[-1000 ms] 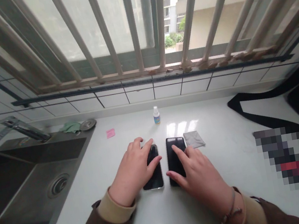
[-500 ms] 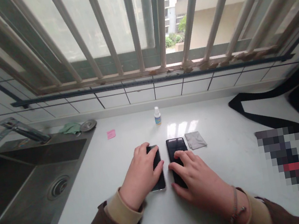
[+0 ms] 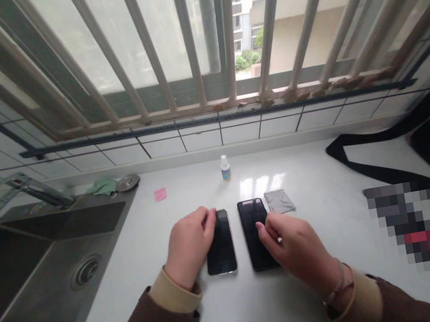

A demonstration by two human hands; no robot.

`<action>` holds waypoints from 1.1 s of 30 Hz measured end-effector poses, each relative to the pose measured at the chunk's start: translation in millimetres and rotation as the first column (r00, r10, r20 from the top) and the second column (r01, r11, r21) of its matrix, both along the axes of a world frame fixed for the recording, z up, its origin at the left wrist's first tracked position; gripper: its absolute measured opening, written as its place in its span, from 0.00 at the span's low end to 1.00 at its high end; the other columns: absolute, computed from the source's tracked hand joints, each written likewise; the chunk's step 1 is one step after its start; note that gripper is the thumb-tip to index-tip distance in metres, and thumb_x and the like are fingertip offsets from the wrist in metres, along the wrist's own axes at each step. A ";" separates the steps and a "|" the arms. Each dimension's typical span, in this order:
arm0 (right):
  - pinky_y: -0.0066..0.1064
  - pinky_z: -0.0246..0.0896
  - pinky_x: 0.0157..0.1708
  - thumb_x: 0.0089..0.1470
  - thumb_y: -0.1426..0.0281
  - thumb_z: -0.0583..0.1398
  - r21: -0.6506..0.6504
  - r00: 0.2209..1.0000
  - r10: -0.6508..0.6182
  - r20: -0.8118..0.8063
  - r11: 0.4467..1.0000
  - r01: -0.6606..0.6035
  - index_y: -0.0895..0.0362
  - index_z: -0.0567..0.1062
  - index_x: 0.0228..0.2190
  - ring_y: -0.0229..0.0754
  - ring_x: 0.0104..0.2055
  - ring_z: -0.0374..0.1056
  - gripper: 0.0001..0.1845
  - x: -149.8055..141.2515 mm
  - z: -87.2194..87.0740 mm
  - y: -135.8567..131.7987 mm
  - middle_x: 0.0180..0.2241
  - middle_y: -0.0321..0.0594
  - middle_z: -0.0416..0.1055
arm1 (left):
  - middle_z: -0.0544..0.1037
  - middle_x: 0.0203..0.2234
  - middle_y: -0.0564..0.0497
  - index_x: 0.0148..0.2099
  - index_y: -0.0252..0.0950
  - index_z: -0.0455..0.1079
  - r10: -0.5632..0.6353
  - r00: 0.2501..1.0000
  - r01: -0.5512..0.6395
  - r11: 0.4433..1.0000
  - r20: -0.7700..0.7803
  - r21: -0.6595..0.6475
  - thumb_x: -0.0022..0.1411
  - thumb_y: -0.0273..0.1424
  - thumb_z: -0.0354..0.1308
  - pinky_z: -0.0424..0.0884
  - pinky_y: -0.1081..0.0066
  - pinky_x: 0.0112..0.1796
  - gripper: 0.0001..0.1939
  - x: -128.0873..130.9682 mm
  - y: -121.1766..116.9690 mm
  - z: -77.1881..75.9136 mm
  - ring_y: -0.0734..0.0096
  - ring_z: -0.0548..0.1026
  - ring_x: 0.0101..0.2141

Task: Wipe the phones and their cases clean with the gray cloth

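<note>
Two black phones lie side by side, screens up, on the white counter [image 3: 264,306]. My left hand [image 3: 190,245] rests at the left edge of the left phone [image 3: 220,243], fingers curled together with the tips touching its top left corner. My right hand [image 3: 295,246] sits at the right edge of the right phone [image 3: 255,234], fingers bent and pinched against that edge. Neither phone is lifted. A small grey cloth [image 3: 279,201] lies just right of the right phone's top. A small white spray bottle [image 3: 225,168] stands behind the phones.
A steel sink [image 3: 31,268] with a tap [image 3: 34,188] is set into the counter at left, a green rag [image 3: 102,187] and a strainer lid [image 3: 127,183] behind it. A pink note [image 3: 159,194] lies near the bottle. A black bag and strap [image 3: 423,148] fill the right side. Barred window behind.
Both hands slid off the phone screens, left hand to the left edge, right hand to the right edge, and their fingers curled in. The phones stayed where they were.
</note>
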State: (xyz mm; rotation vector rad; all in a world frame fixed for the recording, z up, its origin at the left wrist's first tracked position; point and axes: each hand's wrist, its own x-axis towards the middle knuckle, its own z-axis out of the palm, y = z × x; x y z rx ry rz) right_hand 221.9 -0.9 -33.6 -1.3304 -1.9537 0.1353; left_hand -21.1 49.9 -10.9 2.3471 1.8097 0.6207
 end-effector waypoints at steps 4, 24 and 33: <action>0.34 0.45 0.25 0.70 0.68 0.59 0.007 0.996 -0.063 -0.062 0.998 0.063 0.51 0.54 0.23 0.34 0.19 0.50 0.25 4.7 -8.0 6.8 0.19 0.25 0.48 | 0.78 0.24 0.50 0.30 0.40 0.71 -0.021 0.994 0.014 0.997 -0.103 -0.072 0.79 0.42 0.48 0.55 0.64 0.32 0.24 -1.0 -1.9 2.9 0.64 0.73 0.26; 0.31 0.45 0.23 0.71 0.64 0.58 0.042 0.986 -0.079 -0.146 0.995 0.086 0.51 0.55 0.22 0.33 0.19 0.46 0.27 17.0 -5.8 7.8 0.19 0.25 0.46 | 0.75 0.21 0.51 0.26 0.39 0.69 -0.051 0.997 0.058 0.993 0.064 -0.107 0.76 0.39 0.50 0.54 0.67 0.31 0.24 9.7 -1.9 -4.8 0.69 0.70 0.24; 0.30 0.48 0.22 0.73 0.62 0.57 0.022 0.988 -0.068 -0.136 0.997 0.071 0.51 0.61 0.22 0.34 0.18 0.51 0.25 17.8 -4.5 8.0 0.18 0.26 0.53 | 0.74 0.21 0.52 0.26 0.38 0.67 -0.077 0.993 0.086 0.991 0.086 -0.107 0.77 0.39 0.50 0.54 0.67 0.31 0.24 9.4 -1.2 -2.0 0.70 0.68 0.23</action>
